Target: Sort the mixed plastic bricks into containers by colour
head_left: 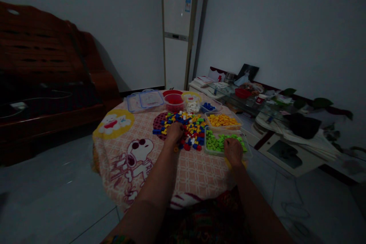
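A mixed heap of small toy building bricks [196, 124], in blue, yellow, red, white and green, lies on the cloth-covered round table [185, 175]. At its near left edge is my left hand [175, 132], fingers curled down among the bricks. My right hand [233, 150] hovers at the right part of a clear plastic box of green bricks [219, 142], its fingers pinched together. What either hand holds is too dark and small to make out. Behind the green box stands a box of yellow bricks [223, 120].
Farther back are a tub of blue bricks [208, 106], a tub of white bricks [193, 107] and a round tub with red contents [174, 102]. Clear lids with blue rims [145, 100] lie at the back left. A cluttered glass-topped cabinet [243, 101] stands beyond the table's right side.
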Tool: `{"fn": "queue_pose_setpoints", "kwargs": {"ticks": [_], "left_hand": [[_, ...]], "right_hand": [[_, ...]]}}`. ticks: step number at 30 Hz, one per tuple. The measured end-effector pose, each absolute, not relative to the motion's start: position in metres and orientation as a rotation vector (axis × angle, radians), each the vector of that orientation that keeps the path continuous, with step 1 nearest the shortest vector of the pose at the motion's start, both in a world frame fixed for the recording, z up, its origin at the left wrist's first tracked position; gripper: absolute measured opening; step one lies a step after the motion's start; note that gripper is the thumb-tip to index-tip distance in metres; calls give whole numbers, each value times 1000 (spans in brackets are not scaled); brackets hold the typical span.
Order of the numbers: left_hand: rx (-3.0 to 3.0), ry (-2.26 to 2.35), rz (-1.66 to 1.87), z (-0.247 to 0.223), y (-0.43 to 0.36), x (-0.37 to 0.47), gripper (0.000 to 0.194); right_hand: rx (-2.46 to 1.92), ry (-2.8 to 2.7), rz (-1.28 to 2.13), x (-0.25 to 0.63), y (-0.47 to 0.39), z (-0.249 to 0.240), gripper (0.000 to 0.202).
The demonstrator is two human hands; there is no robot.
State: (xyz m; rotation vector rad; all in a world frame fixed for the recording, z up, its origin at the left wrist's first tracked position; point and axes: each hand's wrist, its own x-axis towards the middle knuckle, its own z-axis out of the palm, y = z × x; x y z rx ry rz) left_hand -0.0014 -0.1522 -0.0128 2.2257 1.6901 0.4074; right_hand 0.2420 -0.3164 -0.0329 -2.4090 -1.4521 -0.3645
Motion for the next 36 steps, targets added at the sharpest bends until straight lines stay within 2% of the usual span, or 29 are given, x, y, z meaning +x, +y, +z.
{"fn": "queue_pose_setpoints", "kwargs": {"ticks": [8,15,20,28,36], "left_hand": [[2242,1697,437,-18,-150,0,26],[2277,1656,417,-17,-151,0,32],[2227,1674,475,-17,-150,-2,24],[2096,1220,896,-15,-150,4,32],[2186,754,849,-12,-182,52,33]], "right_hand": [[-2416,-1449,-369,243,-316,-34,27],[-2406,-1448,-368,243,-316,-36,28],[-2407,-1450,-390,244,-316,-36,28],[-2398,-1455,-402,243,-316,-36,28],[-2416,-1450,-374,242,-316,-34,28]]}}
